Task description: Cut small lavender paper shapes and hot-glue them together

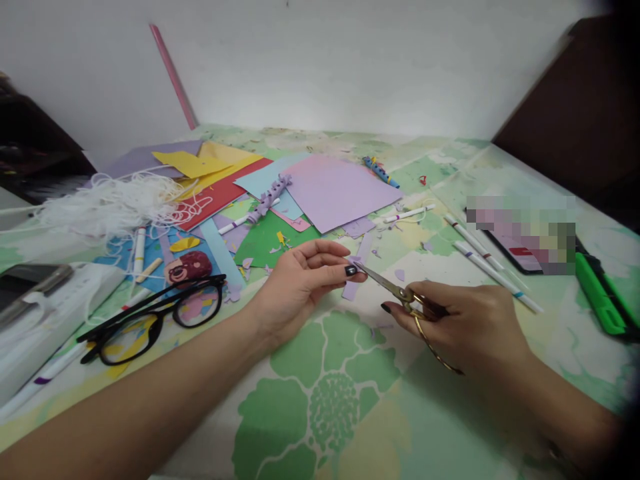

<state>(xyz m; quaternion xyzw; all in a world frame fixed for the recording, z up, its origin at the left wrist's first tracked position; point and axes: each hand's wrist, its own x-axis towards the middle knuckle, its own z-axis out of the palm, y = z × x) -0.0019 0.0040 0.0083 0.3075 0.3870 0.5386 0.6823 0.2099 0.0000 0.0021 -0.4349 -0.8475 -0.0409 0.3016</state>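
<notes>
Between the thumb and fingers of my left hand (305, 277) is pinched a small piece of lilac paper (356, 261), mostly covered by the fingertips. My right hand (465, 327) grips gold-handled scissors (400, 291), its fingers in the loops. The blade tips reach the paper right beside my left thumb; whether the blades are parted is too small to tell. Just behind my hands lies a lilac paper strip (358, 267) on the tablecloth. Lilac scraps (399, 274) are scattered near the scissors.
Coloured sheets, including a large lilac one (340, 190), cover the back. At left are tangled white string (115, 203), black glasses (160, 320) and a power strip (60, 333). Markers (495, 273), a phone (520, 240) and a green cutter (603, 293) lie at right.
</notes>
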